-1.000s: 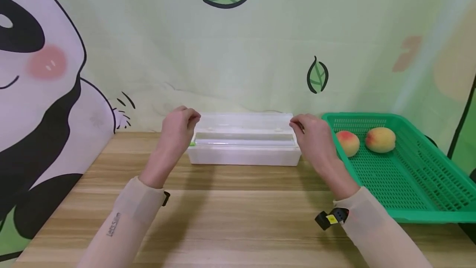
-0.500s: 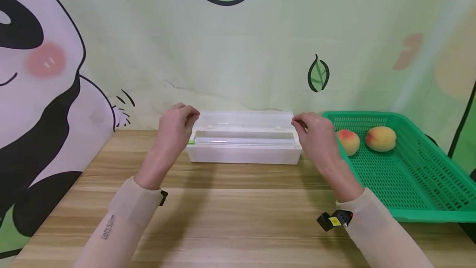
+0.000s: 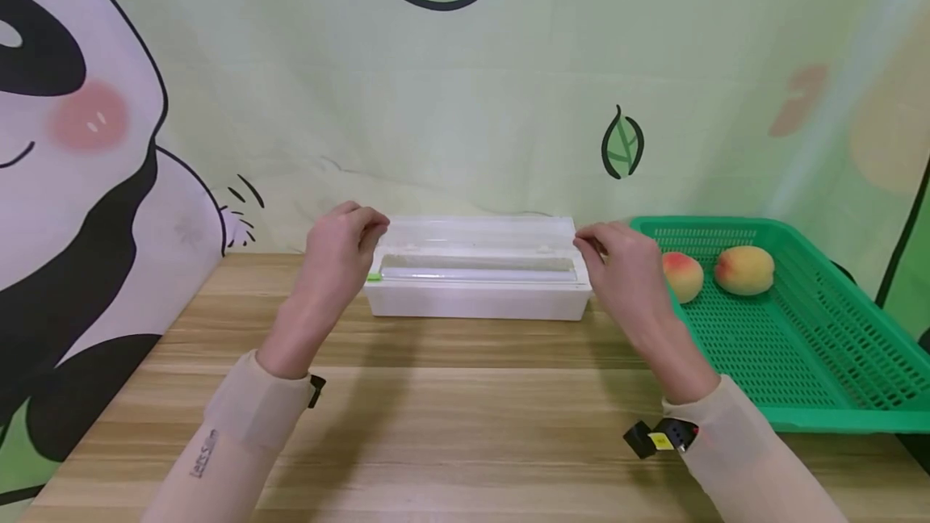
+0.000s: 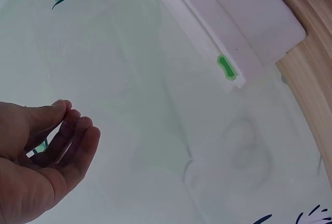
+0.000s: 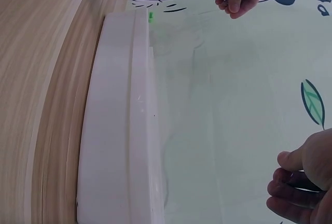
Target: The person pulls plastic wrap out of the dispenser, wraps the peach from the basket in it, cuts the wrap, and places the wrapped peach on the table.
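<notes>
A long white cling film box (image 3: 476, 301) stands on the table with its clear lid (image 3: 479, 232) raised at the back. Inside it lies a pale roll of cling film (image 3: 479, 274), and a small green slider (image 4: 226, 67) sits at its left end. My left hand (image 3: 341, 244) is raised above the left end, thumb and fingertips pinched together. Mirroring it above the right end, my right hand (image 3: 621, 265) pinches too. Both wrist views show the hands well off the box. The cling film between them is so clear that it hardly shows.
To the right, a green plastic basket (image 3: 770, 370) holds two peaches, one reddish peach (image 3: 683, 277) and one yellower peach (image 3: 744, 270). My right forearm passes in front of the basket's left wall. A printed cloth (image 3: 465, 127) hangs behind the wooden table (image 3: 450, 418).
Both hands keep their pinch and have drifted slightly apart, the left one to the left, the right one to the right. The box and its raised lid have not moved.
</notes>
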Demonstrator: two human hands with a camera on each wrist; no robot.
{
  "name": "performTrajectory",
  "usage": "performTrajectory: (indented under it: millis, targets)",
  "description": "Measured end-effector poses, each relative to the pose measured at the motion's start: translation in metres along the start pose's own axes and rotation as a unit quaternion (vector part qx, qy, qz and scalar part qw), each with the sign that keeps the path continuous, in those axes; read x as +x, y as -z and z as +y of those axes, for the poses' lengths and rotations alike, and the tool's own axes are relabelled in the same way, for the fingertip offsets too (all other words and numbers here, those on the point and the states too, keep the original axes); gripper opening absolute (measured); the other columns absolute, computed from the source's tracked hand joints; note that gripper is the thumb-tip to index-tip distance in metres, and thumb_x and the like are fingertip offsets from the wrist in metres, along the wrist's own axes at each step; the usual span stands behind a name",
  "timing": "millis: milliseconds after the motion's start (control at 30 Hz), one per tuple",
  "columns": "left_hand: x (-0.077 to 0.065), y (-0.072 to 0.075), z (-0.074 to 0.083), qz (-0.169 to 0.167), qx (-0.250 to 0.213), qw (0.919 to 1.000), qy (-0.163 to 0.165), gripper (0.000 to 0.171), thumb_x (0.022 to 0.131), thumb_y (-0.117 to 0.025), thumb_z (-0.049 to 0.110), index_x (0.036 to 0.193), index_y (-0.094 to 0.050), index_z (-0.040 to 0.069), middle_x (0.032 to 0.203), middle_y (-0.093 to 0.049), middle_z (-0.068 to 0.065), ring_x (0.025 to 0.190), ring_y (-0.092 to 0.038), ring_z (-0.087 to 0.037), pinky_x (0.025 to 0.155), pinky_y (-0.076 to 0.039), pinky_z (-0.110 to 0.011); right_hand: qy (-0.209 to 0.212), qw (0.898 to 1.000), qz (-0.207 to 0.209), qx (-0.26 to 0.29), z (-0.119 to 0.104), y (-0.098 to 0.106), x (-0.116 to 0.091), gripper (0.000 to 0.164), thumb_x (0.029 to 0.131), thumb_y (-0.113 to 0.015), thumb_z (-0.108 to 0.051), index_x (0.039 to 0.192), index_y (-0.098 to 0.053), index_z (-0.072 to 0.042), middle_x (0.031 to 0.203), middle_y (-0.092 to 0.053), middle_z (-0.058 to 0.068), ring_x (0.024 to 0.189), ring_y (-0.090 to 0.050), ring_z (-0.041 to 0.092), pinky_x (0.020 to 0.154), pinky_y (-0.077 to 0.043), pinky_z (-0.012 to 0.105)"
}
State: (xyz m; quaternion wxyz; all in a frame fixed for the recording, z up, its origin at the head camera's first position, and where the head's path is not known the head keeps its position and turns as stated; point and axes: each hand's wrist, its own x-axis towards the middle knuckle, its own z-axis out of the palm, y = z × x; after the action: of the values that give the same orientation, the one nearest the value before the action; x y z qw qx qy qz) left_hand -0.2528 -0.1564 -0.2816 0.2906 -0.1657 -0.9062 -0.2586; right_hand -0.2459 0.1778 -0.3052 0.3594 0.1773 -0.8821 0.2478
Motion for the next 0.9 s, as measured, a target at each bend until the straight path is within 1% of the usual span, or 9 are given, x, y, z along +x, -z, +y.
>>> performTrajectory:
  millis: [200, 400, 633, 900]
  targets:
    - [-0.003, 0.003, 0.002, 0.004, -0.006, 1.0000, -0.005, 0.009, 0.094, -0.065, -0.001, 0.097, -0.072, -0.005, 0.089, -0.062, -0.011, 0.079, -0.062, -0.025, 0.068, -0.050, -0.030, 0.000, 1.000, 0.002, 0.001, -0.001, 0.003, -0.002, 0.007, 0.090, -0.072, -0.004, 0.095, -0.073, 0.000, 0.089, -0.068, 0.009, 0.079, -0.065, 0.024, 0.070, -0.050, 0.033]
    - [-0.008, 0.006, 0.003, 0.015, -0.017, 0.9997, -0.011, 0.008, 0.093, -0.066, -0.001, 0.096, -0.072, -0.004, 0.090, -0.062, -0.011, 0.078, -0.062, -0.025, 0.068, -0.050, -0.030, 0.012, 1.000, 0.006, -0.002, -0.004, 0.006, -0.003, 0.009, 0.089, -0.073, -0.005, 0.096, -0.073, 0.000, 0.091, -0.068, 0.010, 0.081, -0.066, 0.024, 0.072, -0.051, 0.033]
    - [-0.014, 0.008, 0.004, 0.018, -0.019, 0.9996, -0.003, 0.007, 0.092, -0.066, -0.001, 0.097, -0.072, -0.003, 0.090, -0.062, -0.009, 0.078, -0.062, -0.023, 0.067, -0.050, -0.029, 0.018, 1.000, 0.009, -0.002, -0.006, 0.009, -0.004, 0.009, 0.089, -0.073, -0.006, 0.096, -0.073, 0.000, 0.091, -0.068, 0.009, 0.080, -0.066, 0.023, 0.070, -0.051, 0.032]
    - [-0.017, 0.010, 0.005, 0.028, -0.028, 0.9992, -0.007, 0.007, 0.092, -0.067, -0.003, 0.095, -0.072, -0.003, 0.091, -0.064, -0.010, 0.078, -0.063, -0.023, 0.067, -0.051, -0.029, 0.021, 1.000, 0.015, 0.005, -0.007, 0.011, -0.006, 0.007, 0.089, -0.072, -0.004, 0.095, -0.073, 0.000, 0.090, -0.068, 0.010, 0.080, -0.066, 0.023, 0.070, -0.051, 0.034]
